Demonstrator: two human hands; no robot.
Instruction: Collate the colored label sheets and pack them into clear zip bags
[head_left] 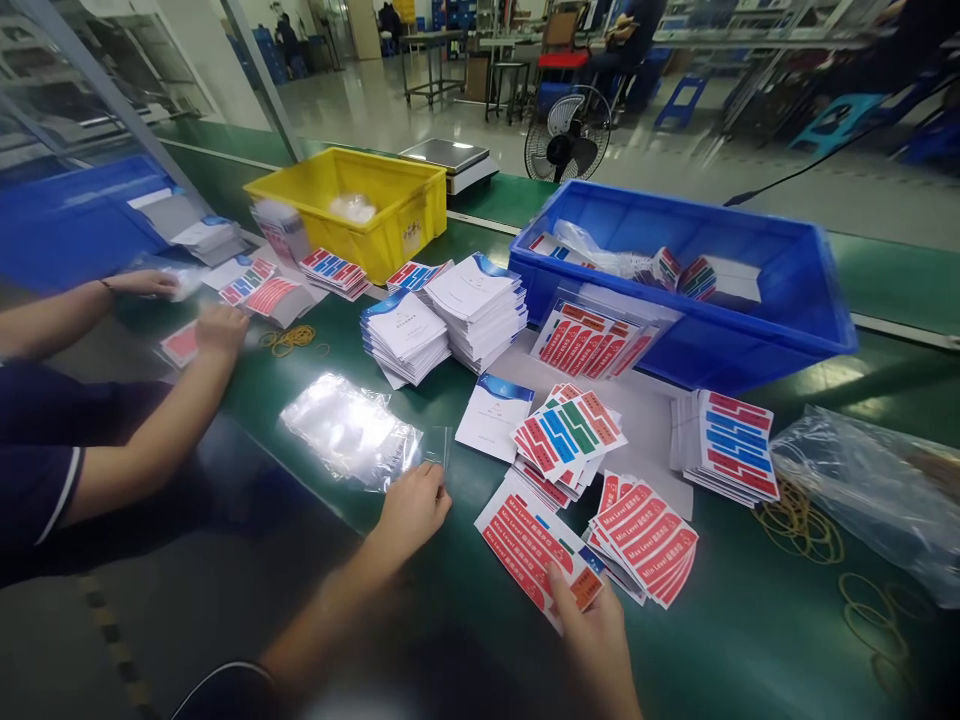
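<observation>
My left hand [415, 512] pinches the edge of a clear plastic bag [436, 446] beside a pile of clear bags [345, 425]. With thumb on top, my right hand [596, 635] grips red and white label sheets [529, 545] marked "Max Level" and "Min Level". Right of these lies a fanned stack of red label sheets [646, 540]. Behind them are a stack of multicoloured label sheets [570, 432] and a single booklet [495, 415]. Two piles of white and blue booklets [480, 310] stand farther back.
A blue bin [682, 225] and a yellow bin [345, 180] stand along the back. Rubber bands [799, 520] and a large clear bag [870, 500] lie at right. At left, a co-worker's hands [221, 330] handle labels and a bag. A fan [568, 135] is beyond.
</observation>
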